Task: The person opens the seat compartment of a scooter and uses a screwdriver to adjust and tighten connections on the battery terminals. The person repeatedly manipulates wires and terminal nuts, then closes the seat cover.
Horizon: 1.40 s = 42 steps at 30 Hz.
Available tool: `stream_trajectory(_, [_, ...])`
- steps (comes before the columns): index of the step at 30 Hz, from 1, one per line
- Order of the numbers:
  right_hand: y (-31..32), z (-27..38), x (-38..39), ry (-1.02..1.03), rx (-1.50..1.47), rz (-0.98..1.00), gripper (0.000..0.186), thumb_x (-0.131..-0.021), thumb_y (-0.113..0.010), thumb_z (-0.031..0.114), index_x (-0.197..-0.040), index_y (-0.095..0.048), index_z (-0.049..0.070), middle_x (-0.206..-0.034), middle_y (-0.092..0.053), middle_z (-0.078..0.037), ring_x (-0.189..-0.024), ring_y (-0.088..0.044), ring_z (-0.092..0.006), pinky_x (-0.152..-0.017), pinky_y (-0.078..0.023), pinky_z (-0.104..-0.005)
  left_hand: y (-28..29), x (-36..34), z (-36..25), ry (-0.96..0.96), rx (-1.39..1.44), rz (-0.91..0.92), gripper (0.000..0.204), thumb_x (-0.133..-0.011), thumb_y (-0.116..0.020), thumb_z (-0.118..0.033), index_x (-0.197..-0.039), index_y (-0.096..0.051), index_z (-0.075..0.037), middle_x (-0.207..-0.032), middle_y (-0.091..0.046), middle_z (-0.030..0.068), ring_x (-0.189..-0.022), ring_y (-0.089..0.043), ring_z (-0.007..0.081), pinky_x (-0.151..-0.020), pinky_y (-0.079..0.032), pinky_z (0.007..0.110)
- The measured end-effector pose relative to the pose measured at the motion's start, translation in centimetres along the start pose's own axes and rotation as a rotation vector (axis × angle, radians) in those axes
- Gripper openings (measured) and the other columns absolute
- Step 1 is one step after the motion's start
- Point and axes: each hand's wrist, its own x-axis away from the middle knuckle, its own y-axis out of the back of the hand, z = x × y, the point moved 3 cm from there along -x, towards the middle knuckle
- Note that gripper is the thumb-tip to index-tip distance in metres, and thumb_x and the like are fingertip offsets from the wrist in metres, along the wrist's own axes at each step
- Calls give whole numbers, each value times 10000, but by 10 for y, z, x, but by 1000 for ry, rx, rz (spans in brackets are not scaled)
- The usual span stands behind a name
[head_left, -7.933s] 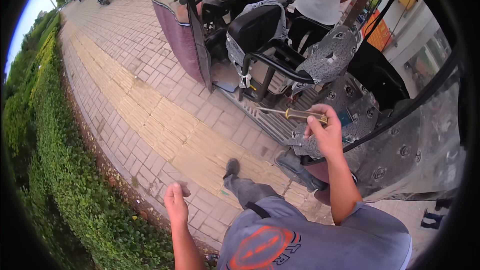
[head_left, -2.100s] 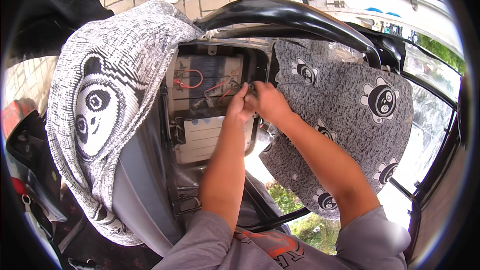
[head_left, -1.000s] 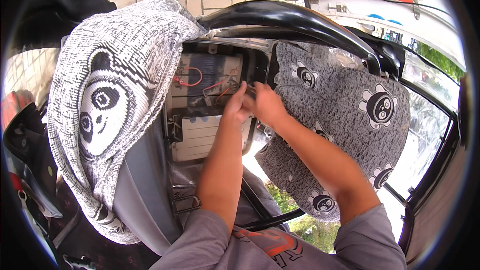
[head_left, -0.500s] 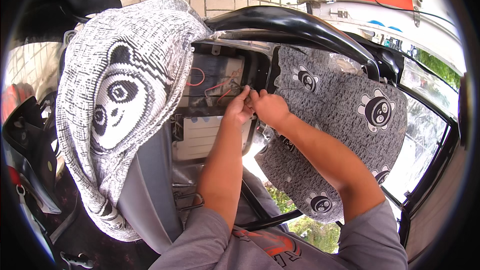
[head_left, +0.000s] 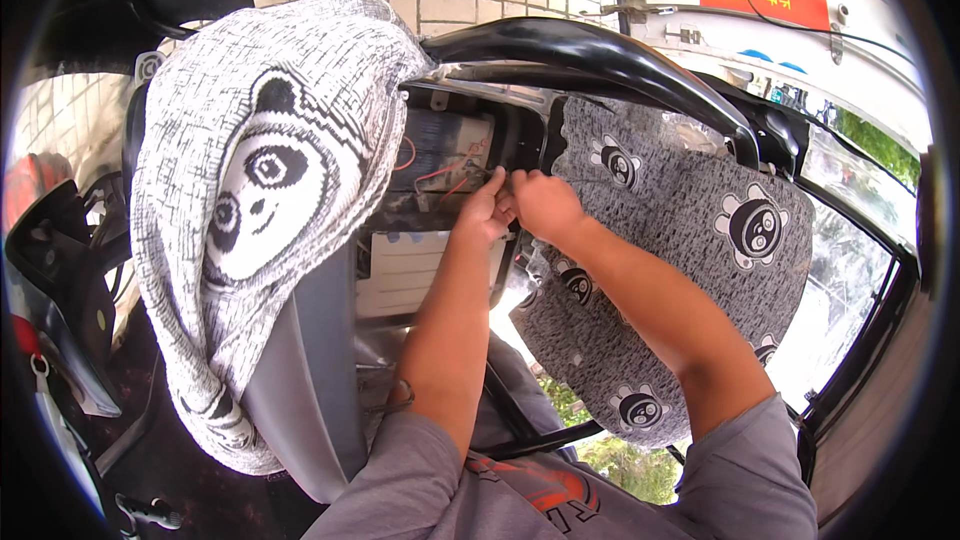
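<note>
On the left, a black-and-white knitted cover [head_left: 270,180] is draping over a smooth grey seat part [head_left: 315,380], showing a large panda face. Just right of it, an open compartment [head_left: 525,125] with a black rim is lying partly behind that cover. Toward its far side, a block [head_left: 450,130] is showing beige with a dark, bluish band; on the near side, a pale panel [head_left: 405,275] is showing faint parallel lines. Thin orange-red wires [head_left: 434,175] are crossing the block: one is curving into a loop beside the cover, another is bending sharply, nearer the hands. At the compartment's right side, the left hand [head_left: 487,205] is bringing its thumb and fingers close together, and the right hand [head_left: 545,205] is curling its fingers against them; what they are pinching is hidden. Farther right, a grey speckled cover [head_left: 690,240] is displaying small panda figures.
</note>
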Motion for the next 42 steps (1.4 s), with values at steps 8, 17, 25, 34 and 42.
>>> stream_trajectory(8, [-5,-11,6,-446,-415,131,321,-805,-605,250,-958,-598,-32,-946,-640,-255,-925,-622,-382,-806,-501,-427,-58,111,20,-373,-467,-482,320,-902,-553,-339,-1112,-559,-98,-1046,-584,23,-940,-542,182,-840,-412,324])
stream_trajectory(17, [-28,-3,-50,79,224,581,292,-742,-634,156,-1017,-687,70,-1084,-651,-125,-984,-637,-286,-778,-529,-382,-229,415,-39,-1484,-1517,-90,203,-837,-594,-78,-1011,-616,26,-944,-650,172,-787,-638,300,-723,-504,366])
stream_trajectory(25, [-68,27,-84,-132,249,680,298,-768,-667,197,-1062,-691,152,-1098,-655,-25,-948,-653,-253,-625,-560,-438,-242,386,-119,-1614,-2125,-1036,566,-760,-696,-309,-1221,-511,-38,-1294,-454,194,-1136,-473,363,-920,-410,443])
stream_trajectory(34, [-66,20,-72,-66,337,619,309,-719,-722,123,-1027,-705,154,-1067,-669,-24,-944,-656,-212,-617,-555,-390,-237,376,-126,-1613,-2104,-1146,646,-687,-728,-416,-1196,-543,-64,-1262,-489,138,-1048,-530,311,-829,-456,429])
stream_trajectory(42, [-61,21,-68,-42,346,617,349,-679,-767,145,-1022,-703,141,-1057,-670,-11,-942,-655,-215,-638,-552,-395,-239,376,-127,-1545,-2071,-1156,616,-718,-715,-385,-1218,-533,-74,-1265,-493,136,-1121,-497,325,-922,-418,411])
